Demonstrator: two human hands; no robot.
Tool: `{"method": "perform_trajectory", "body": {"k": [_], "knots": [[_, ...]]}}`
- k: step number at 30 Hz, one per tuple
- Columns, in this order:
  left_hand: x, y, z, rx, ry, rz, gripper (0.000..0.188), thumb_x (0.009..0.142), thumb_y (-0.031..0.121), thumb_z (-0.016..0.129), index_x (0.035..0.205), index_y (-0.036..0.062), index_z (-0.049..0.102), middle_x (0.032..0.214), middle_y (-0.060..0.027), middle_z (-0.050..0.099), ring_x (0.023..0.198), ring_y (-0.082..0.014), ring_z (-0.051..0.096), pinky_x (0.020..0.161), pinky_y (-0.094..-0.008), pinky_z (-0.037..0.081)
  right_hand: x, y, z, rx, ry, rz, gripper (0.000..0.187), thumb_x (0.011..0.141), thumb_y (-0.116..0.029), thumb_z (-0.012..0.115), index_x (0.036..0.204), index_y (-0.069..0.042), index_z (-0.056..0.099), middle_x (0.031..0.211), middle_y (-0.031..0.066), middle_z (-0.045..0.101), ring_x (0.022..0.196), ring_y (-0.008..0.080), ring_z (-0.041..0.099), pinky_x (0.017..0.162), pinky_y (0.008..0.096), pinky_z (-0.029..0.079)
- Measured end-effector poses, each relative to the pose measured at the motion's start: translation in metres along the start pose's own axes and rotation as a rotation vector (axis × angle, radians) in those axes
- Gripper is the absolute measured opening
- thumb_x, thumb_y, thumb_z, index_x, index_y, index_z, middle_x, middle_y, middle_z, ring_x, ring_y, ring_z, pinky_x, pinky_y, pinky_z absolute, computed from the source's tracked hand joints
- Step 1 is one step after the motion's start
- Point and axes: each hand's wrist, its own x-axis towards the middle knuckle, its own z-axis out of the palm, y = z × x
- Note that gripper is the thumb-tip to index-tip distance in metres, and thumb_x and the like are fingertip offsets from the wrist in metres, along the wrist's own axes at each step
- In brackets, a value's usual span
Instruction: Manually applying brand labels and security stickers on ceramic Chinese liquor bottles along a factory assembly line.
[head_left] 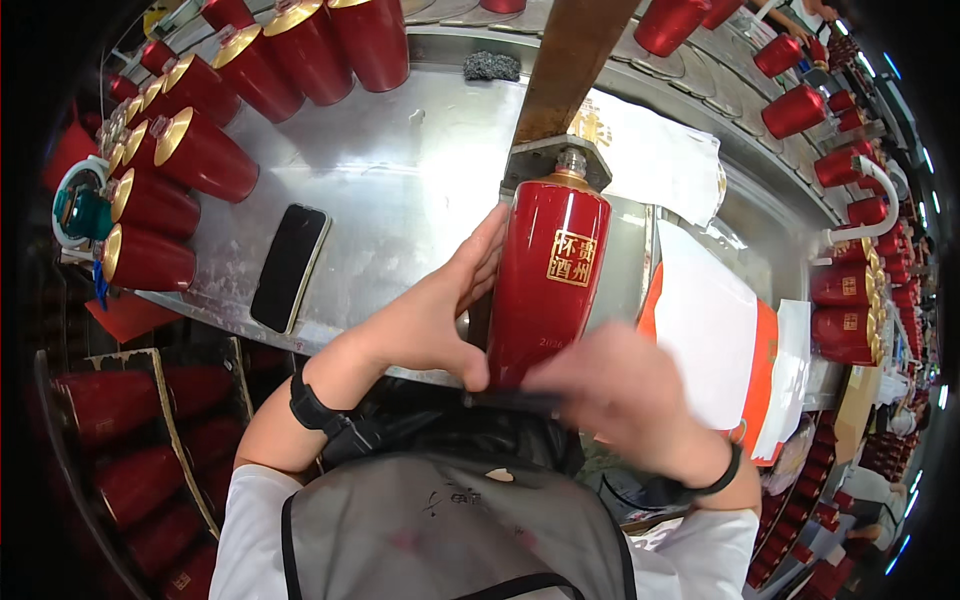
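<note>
- One left hand (430, 312), gripping: fingers are reaching behind the red bottle (545, 285), thumb is resting near its base.
- One right hand (632, 388), blurring beside the base; whether it is closing on the dark strip (518, 400), cannot tell.
- One red bottle, sitting between both hands, neck pointing toward the metal bracket (527, 166); probably weighing heavy, feeling stiff, slick, breakable; broad body is offering the surest hold, neck the poorest.

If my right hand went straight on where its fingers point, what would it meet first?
Probably the lower end of the red bottle; your right hand is blurred, so depth and contact are unclear.
</note>
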Motion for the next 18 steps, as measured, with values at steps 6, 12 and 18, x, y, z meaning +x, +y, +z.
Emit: {"method": "perform_trajectory", "body": {"k": [6,12,18], "knots": [[0.019,0.003,-0.015,-0.158,0.103,0.010,0.077,0.091,0.001,0.058,0.154,0.0022,0.015,0.156,-0.0170,0.026,0.144,-0.0256,0.029,0.117,-0.0366,0.027,0.023,0.052,-0.011,-0.575,0.280,-0.324,0.023,0.070,-0.006,0.067,0.091,-0.013,0.072,0.074,0.0032,0.063,0.067,0.0199,0.060,0.058,0.0308,0.048],[0.045,0.023,-0.013,-0.039,0.272,-0.142,0.051,0.103,0.035,0.049,0.139,-0.0004,0.046,0.126,-0.0066,0.059,0.114,-0.0124,0.053,0.101,-0.0292,0.041,0.026,0.078,-0.027,0.287,-0.013,0.117,0.005,0.083,-0.013,0.063,0.085,-0.013,0.067,0.073,0.0051,0.056,0.066,0.0193,0.058,0.061,0.0319,0.052],[0.066,0.018,-0.013,-0.095,0.262,-0.191,0.047,0.102,0.038,0.050,0.129,0.0007,0.057,0.118,-0.0042,0.063,0.109,-0.0099,0.055,0.096,-0.0273,0.044,0.029,0.109,-0.041,-0.117,0.069,-0.089,0.018,0.093,-0.007,0.053,0.108,-0.009,0.064,0.090,0.0044,0.065,0.077,0.0151,0.065,0.066,0.0278,0.054]]}}
